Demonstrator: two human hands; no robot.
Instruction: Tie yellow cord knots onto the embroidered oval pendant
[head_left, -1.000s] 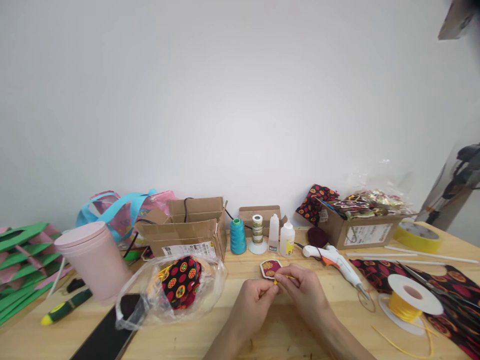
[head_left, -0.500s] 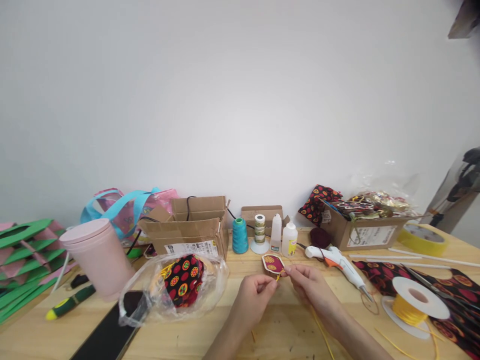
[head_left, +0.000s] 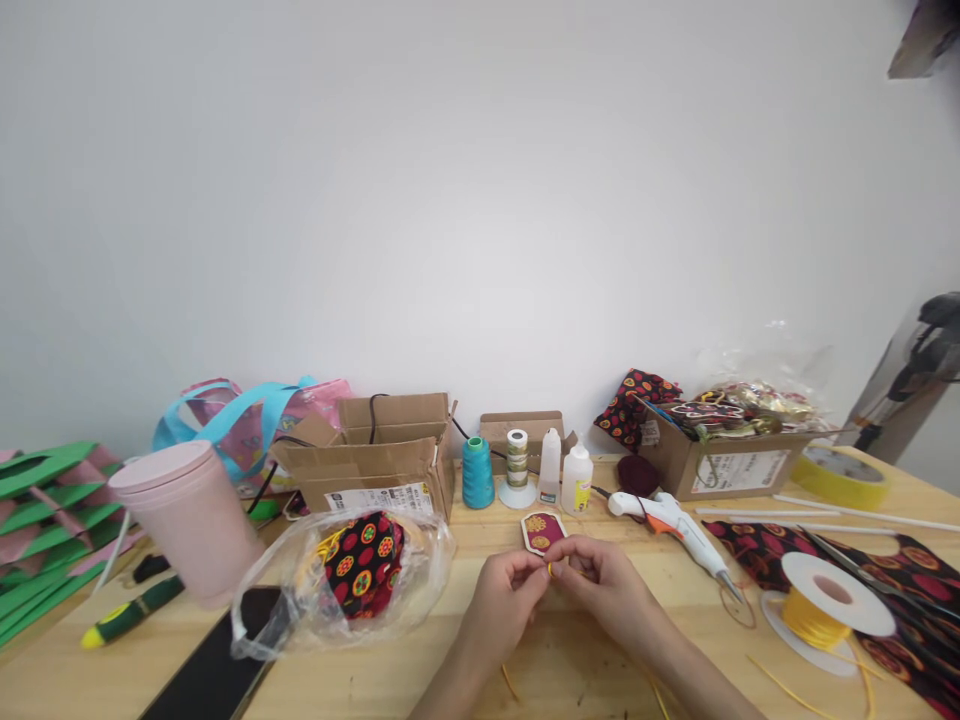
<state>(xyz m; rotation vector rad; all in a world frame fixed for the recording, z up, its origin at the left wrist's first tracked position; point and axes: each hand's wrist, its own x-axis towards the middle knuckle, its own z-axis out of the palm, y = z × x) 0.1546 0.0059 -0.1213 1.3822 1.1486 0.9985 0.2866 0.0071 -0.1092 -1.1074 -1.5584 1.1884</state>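
My left hand (head_left: 504,598) and my right hand (head_left: 606,588) meet fingertip to fingertip over the wooden table (head_left: 577,670). Both pinch a thin yellow cord (head_left: 551,569) between them. Just beyond the fingers lies a small red fabric ornament (head_left: 543,530) with gold patterns and a pale edge. Loose ends of yellow cord trail on the table under my wrists.
A plastic bag of patterned fabric pieces (head_left: 360,570) lies left of my hands, with a pink cup (head_left: 191,520) and cardboard boxes (head_left: 375,455) behind. Thread spools (head_left: 477,473), glue bottles (head_left: 574,480) and a glue gun (head_left: 675,525) stand behind. A yellow cord spool (head_left: 825,598) sits at right.
My hands have drawn closer together, the right moving left to meet the left. The pinch on the yellow cord has shifted slightly toward me from the ornament.
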